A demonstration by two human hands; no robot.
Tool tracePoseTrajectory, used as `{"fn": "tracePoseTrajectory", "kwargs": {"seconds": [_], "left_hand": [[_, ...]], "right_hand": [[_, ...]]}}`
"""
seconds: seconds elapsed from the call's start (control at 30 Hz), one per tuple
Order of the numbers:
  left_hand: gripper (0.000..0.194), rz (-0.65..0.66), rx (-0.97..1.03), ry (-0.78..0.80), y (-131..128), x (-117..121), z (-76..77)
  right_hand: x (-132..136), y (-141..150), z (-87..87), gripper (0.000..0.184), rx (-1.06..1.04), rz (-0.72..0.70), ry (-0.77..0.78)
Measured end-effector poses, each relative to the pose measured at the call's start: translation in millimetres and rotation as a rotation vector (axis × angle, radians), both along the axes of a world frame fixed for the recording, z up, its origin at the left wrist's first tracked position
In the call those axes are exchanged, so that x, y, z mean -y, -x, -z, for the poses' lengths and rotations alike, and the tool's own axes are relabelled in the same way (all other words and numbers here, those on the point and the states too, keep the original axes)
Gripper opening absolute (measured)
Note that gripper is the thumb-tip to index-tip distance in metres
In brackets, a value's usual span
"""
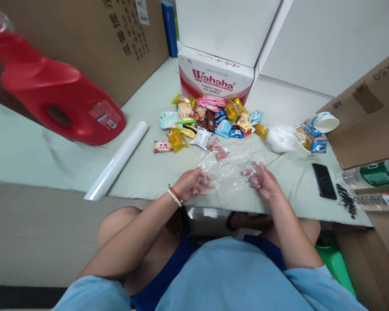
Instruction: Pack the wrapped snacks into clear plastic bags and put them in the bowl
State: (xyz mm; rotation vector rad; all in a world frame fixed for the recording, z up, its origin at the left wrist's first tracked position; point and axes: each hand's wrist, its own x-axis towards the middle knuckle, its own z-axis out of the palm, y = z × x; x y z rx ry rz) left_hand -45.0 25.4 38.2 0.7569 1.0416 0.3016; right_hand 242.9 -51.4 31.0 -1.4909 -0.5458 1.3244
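A thin piece of clear plastic film [231,170] is spread between my two hands, low over the front of the table. I cannot tell whether it is a loose sheet or a bag. Its left side is pinched in my left hand [194,182], which wears a red and a white bracelet at the wrist. On the other side, the fingers of my right hand [262,179] are curled on its edge. A pinkish snack packet [218,149] lies at the film's far edge, partly under it. Beyond it is a pile of small wrapped snacks [210,116].
A white roll [116,162] and a large red jug [61,95] are on the left. Behind the snacks stands a Wahaha box [215,75]. To the right are a bunched white plastic bag [281,139], paper cups with snacks, a phone [324,181] and plastic bottles [372,175].
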Motion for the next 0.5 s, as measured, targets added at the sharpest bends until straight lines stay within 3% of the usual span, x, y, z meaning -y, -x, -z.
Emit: {"fn": "tracePoseTrajectory", "kwargs": {"seconds": [0.2, 0.3, 0.4, 0.47, 0.5], "left_hand": [[0.031, 0.129, -0.226, -0.485, 11.3, -8.6, 6.1], [0.020, 0.034, -0.457, -0.750, 23.6, -22.6, 6.2], [0.028, -0.205, -0.751, -1.119, 24.6, -28.8, -0.4], [0.023, -0.292, -0.759, -1.377, 15.1, -24.1, -6.4], [0.021, -0.246, -0.695, -1.497, 7.5, -19.5, -8.3]], "right_hand": [[26.5, -8.1, 8.8, 0.071, 0.252, -0.056, 0.078], [38.7, -10.7, 14.5, 0.067, 0.299, -0.039, 0.088], [47.7, -7.9, 18.3, 0.061, 0.407, -0.037, 0.046], [51.9, -3.6, 20.7, 0.058, 0.473, -0.054, 0.013], [53.7, -1.3, 21.8, 0.056, 0.497, -0.067, 0.003]]}}
